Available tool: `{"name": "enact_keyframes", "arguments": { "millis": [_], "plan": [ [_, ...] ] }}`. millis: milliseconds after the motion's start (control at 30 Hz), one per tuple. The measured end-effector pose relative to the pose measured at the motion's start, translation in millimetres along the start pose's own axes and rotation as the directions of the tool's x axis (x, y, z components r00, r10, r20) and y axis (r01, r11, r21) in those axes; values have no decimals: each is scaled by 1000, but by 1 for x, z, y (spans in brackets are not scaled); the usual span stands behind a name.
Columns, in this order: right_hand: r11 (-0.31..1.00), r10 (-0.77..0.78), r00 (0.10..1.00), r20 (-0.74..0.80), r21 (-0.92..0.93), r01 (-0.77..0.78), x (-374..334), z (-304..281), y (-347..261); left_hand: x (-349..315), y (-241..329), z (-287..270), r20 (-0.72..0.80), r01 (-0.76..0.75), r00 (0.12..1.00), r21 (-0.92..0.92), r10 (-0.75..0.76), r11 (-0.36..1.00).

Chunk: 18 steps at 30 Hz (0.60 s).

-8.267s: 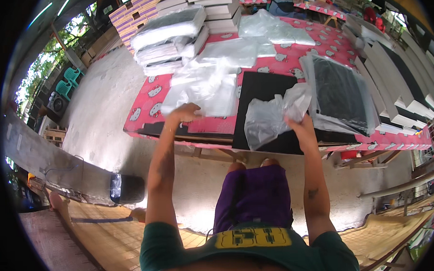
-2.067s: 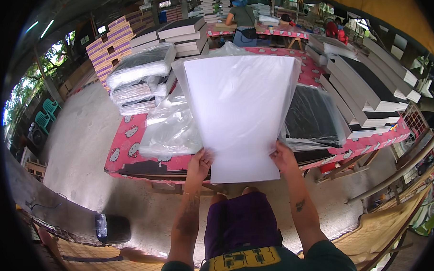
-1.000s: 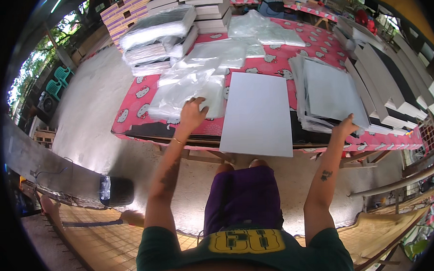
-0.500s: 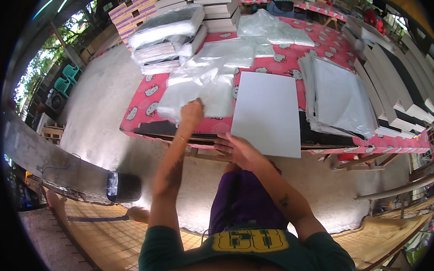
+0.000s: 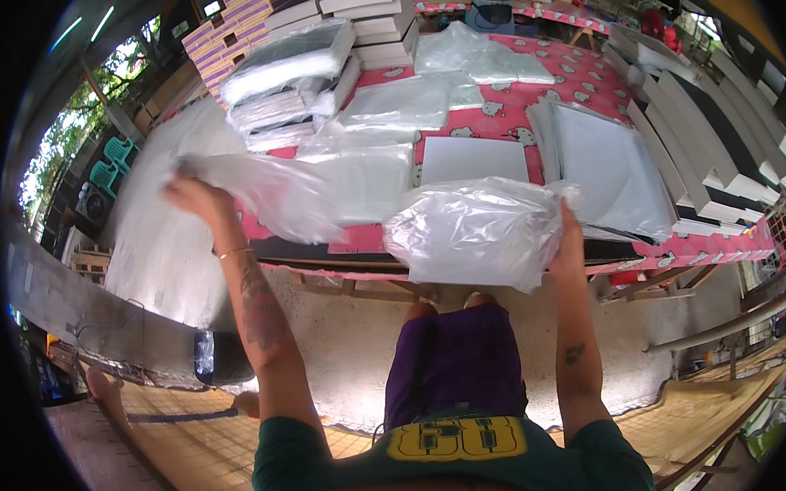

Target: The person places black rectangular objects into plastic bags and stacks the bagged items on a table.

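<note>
My left hand (image 5: 199,199), blurred by motion, is out past the table's left corner. From its closed fingers a thin clear plastic bag (image 5: 279,193) trails to the right. My right hand (image 5: 569,244) grips the right side of another clear plastic bag (image 5: 474,225), which is puffed out and crinkled. That bag hangs over the near part of a white board (image 5: 474,159), whose far part stays uncovered on the table. Between my hands, a pile of flat clear bags (image 5: 365,181) lies on the pink patterned cloth.
Wrapped stacks (image 5: 287,67) rise at the far left. Bagged white sheets (image 5: 611,169) lie right of the board, beside a row of thick grey-white stacks (image 5: 701,139). More clear plastic (image 5: 473,56) is at the back. A person (image 5: 493,8) stands beyond the table (image 5: 569,88).
My hands have moved apart, the left outward with a plastic bag, the right across the board with another. The plastic now covers the board's near part.
</note>
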State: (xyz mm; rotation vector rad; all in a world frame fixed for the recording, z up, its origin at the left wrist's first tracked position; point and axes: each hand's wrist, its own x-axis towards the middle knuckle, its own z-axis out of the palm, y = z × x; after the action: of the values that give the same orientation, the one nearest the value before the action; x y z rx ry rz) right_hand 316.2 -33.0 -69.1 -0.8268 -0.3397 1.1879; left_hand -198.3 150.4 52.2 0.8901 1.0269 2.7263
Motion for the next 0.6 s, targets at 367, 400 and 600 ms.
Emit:
{"name": "enact_keyframes", "arguments": {
  "millis": [367, 400, 600],
  "plan": [
    [996, 80, 962, 260, 23, -89, -40, 38, 25, -203, 43, 27, 747, -27, 291, 631, -598, 775],
    [988, 118, 936, 331, 53, -143, -48, 52, 31, -236, 70, 22, 814, 101, 245, 519, -527, 848],
    [998, 66, 953, 295, -2, -69, -64, 81, 35, -286, 108, -1, 790, 23, 497, 400, -358, 916]
  ]
}}
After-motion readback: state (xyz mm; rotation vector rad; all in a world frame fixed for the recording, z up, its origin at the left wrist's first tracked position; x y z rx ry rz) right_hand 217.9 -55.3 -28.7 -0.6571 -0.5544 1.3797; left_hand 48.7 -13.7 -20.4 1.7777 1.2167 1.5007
